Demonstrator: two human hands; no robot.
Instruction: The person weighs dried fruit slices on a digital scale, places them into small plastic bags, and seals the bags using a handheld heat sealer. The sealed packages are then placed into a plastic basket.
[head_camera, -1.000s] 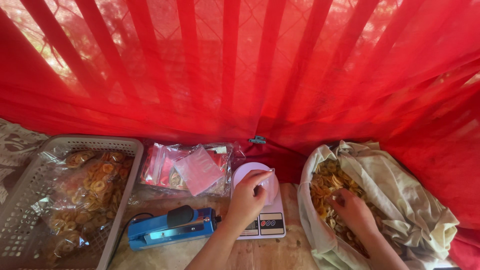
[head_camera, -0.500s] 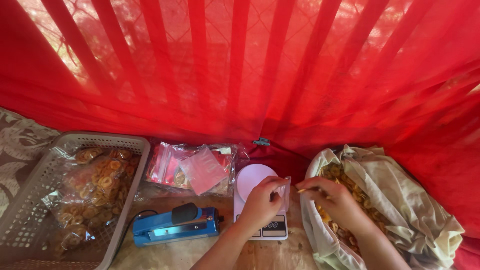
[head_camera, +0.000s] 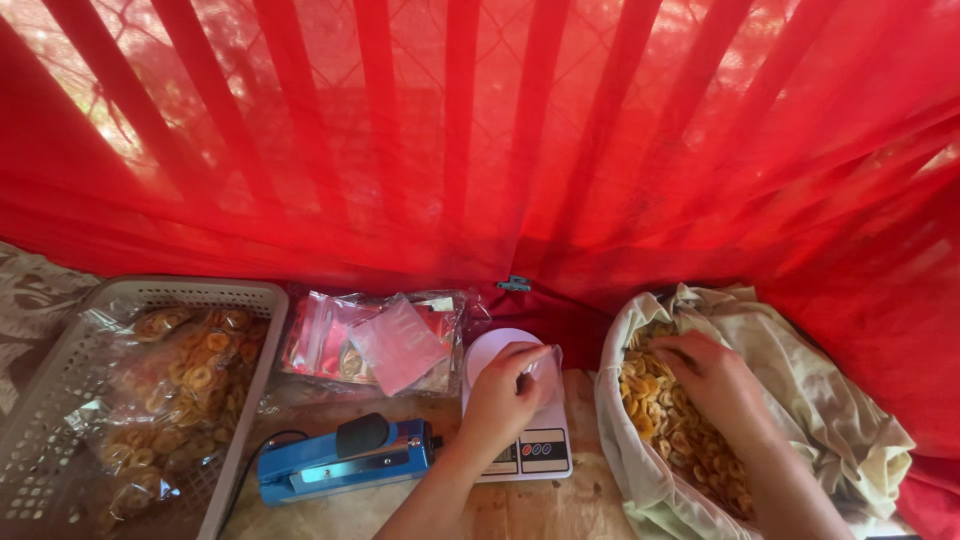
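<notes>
My left hand (head_camera: 503, 394) holds a small clear plastic bag (head_camera: 545, 372) upright over the white kitchen scale (head_camera: 514, 410). My right hand (head_camera: 703, 373) is inside a large pale cloth sack (head_camera: 820, 400), fingers curled into the heap of dried yellow fruit rings (head_camera: 670, 420). Whether it grips any rings I cannot tell for sure; the fingers are closed into the pile.
A blue bag sealer (head_camera: 345, 462) lies left of the scale. Behind it sits a pile of empty clear pouches (head_camera: 375, 340). A grey plastic basket (head_camera: 70, 390) at the left holds filled bags of rings. Red cloth (head_camera: 480, 150) hangs behind everything.
My right hand moved from the mouth of the small bag back into the sack. My left hand stays at the scale with the bag.
</notes>
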